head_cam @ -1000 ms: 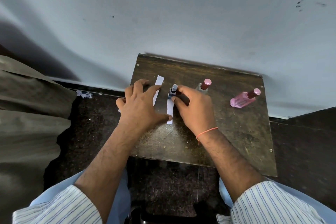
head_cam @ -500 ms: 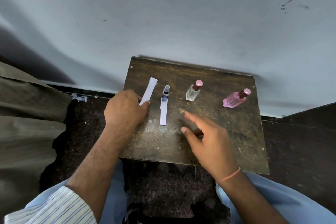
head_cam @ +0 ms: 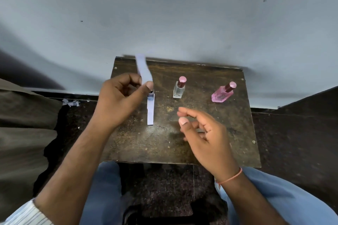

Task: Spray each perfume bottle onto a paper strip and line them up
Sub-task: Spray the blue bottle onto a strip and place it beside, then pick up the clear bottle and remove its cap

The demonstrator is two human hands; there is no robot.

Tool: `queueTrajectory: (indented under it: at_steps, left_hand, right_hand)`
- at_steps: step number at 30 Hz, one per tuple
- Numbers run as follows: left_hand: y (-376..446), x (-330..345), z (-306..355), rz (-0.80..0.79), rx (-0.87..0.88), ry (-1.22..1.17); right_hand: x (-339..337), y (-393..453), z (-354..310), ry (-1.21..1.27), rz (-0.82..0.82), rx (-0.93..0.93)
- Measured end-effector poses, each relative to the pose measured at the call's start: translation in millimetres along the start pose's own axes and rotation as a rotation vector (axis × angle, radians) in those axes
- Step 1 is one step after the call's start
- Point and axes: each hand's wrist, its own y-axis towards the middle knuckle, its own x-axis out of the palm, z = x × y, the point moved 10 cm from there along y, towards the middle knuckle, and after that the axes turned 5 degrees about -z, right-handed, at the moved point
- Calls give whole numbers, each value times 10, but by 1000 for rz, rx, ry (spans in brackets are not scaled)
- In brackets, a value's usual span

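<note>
Head view: the left hand [head_cam: 120,100] pinches a blurred paper strip [head_cam: 143,68] raised above a dark scuffed wooden table [head_cam: 237,133]; another strip [head_cam: 150,113] lies flat beside the clear bottle [head_cam: 179,88] and pink bottle [head_cam: 222,93]. The right hand [head_cam: 206,137] hovers, loosely curled, holding nothing. A grey wall [head_cam: 164,14] stands behind. No label is legible.

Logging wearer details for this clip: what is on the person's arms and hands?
Both forearms are bare. The left arm has a white sleeve with thin blue stripes, pushed up near the elbow at the frame's bottom corner. The right wrist carries a thin orange thread band. The left hand and right hand show no rings, gloves or watch. No right sleeve is in view.
</note>
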Motion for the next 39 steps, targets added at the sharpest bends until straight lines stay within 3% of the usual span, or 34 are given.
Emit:
queueTrajectory:
  at_steps: [4,7,10,19,28,31,35,39]
  left_hand:
    - [-248,660,335,-337,221,-5]
    - [-374,988,321,-476,236,8]
    - [-412,1146,289,-500,230,49]
    - [-424,1546,258,-575,198,137]
    - [-467,1976,266,-679,261,150]
    - [-475,2034,213,-686,247,176]
    - [-416,1955,192,-633,206,215]
    - [-167,1472,210,-198,156,287]
  right_hand:
    - [-103,65,2,244,-42,113]
    - [-178,68,-55,401,-83,133]
    - [-347,45,-68,489,-39,118]
    - [-807,-2,110,388,-22,112]
    - [-862,-90,536,559,-100,419]
    - [-965,-87,570,529,-101,420]
    - [-1264,-27,666,268,-56,407]
    - [-1528,61,833,-165,-30,398]
